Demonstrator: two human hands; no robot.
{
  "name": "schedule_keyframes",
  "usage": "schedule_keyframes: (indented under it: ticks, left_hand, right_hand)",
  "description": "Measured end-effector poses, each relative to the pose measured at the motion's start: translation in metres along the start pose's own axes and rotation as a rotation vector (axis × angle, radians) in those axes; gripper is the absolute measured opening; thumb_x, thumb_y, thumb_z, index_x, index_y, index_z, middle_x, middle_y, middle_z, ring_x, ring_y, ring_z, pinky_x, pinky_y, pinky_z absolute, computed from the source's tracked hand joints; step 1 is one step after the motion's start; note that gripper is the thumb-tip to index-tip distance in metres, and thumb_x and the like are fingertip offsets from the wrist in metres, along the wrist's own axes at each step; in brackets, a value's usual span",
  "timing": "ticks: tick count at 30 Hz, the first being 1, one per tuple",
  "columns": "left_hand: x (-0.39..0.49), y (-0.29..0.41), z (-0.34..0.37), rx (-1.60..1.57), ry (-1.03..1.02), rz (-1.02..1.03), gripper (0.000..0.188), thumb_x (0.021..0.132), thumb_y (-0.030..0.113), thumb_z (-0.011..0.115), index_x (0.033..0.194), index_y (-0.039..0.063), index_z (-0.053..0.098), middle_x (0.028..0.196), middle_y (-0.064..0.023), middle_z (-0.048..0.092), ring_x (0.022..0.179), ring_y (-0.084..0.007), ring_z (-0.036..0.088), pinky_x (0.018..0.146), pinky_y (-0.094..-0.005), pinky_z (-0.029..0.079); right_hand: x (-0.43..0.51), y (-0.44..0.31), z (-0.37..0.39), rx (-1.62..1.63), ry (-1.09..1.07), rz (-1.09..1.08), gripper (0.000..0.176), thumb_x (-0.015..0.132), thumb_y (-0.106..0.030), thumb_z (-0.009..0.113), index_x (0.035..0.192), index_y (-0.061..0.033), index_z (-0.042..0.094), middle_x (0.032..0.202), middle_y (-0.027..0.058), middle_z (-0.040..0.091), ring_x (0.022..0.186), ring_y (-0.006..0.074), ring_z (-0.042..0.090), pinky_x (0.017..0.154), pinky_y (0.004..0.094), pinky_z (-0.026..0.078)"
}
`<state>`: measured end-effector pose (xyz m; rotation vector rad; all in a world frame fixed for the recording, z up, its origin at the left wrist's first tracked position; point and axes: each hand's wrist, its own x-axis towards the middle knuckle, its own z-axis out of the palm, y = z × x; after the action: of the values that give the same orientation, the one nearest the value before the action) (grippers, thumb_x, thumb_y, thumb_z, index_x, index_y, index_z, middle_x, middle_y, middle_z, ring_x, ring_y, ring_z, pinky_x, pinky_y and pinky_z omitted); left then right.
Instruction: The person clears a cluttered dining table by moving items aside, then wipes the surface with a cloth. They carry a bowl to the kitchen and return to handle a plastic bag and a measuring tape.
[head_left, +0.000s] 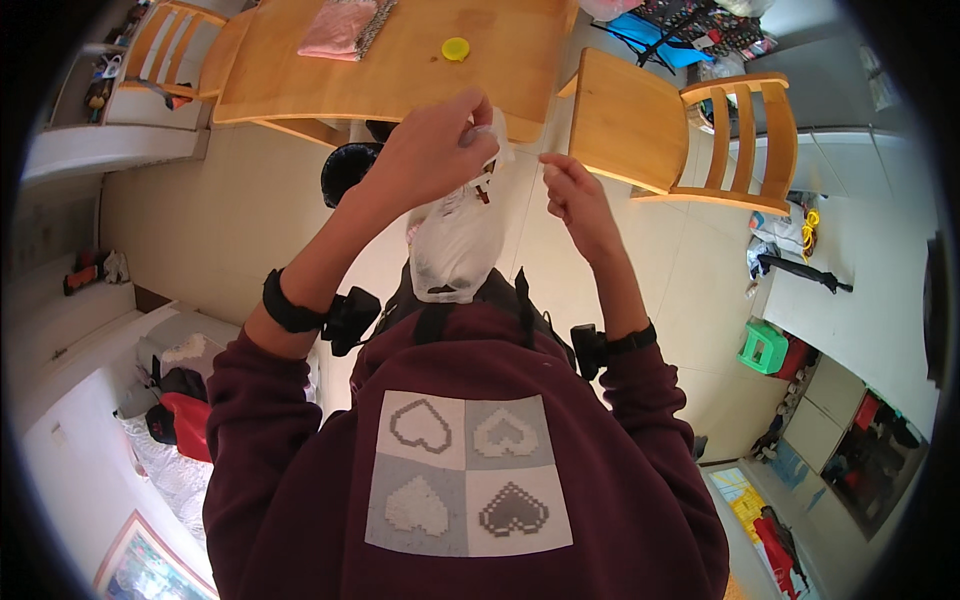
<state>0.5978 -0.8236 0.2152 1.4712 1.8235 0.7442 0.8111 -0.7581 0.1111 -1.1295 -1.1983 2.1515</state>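
Note:
My left hand (446, 150) grips the gathered top of a whitish translucent plastic bag (459, 244), which hangs down in front of my lap. Something dark shows through the bag's lower part, and small brown marks or pieces show near its top; what it holds cannot be told. To the right of the bag, my right hand (574, 187) is raised with its fingers curled and the thumb and index finger near each other. Whether it pinches something small cannot be seen. Beyond the hands, a yellow round lid-like object (455, 49) and a folded pink cloth (337, 28) lie on the wooden table (375, 82).
A wooden chair (630, 120) stands right of the table, another chair (169, 45) at its left end. A black rounded object (349, 172) is on the floor by the table's near edge. Farther right are a green plastic stool (763, 348) and a folded black umbrella (806, 272).

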Motion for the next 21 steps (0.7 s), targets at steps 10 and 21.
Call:
schedule_keyframes:
  ticks: [10,21]
  left_hand:
    - [0.011,-0.004,0.010,-0.113,-0.029,-0.062,0.011,0.085,0.009,0.051,0.091,0.003,0.045,0.087,-0.0120,0.067,0.090,-0.0159,0.066,0.068,-0.0265,0.046]
    - [0.014,-0.015,0.025,-0.357,-0.015,-0.003,0.018,0.084,0.013,0.054,0.092,0.000,0.046,0.082,-0.0122,0.064,0.078,-0.0181,0.065,0.070,-0.0308,0.047]
  right_hand:
    - [-0.040,-0.020,-0.005,1.020,-0.319,0.094,0.083,0.094,-0.058,0.025,0.136,0.0135,0.024,0.144,0.0296,0.025,0.136,0.0361,0.024,0.114,0.0439,0.023]
    - [-0.061,-0.027,-0.008,0.570,-0.244,-0.072,0.046,0.091,0.004,0.041,0.135,0.0098,0.031,0.141,0.0256,0.033,0.132,0.0287,0.035,0.112,0.0361,0.031]
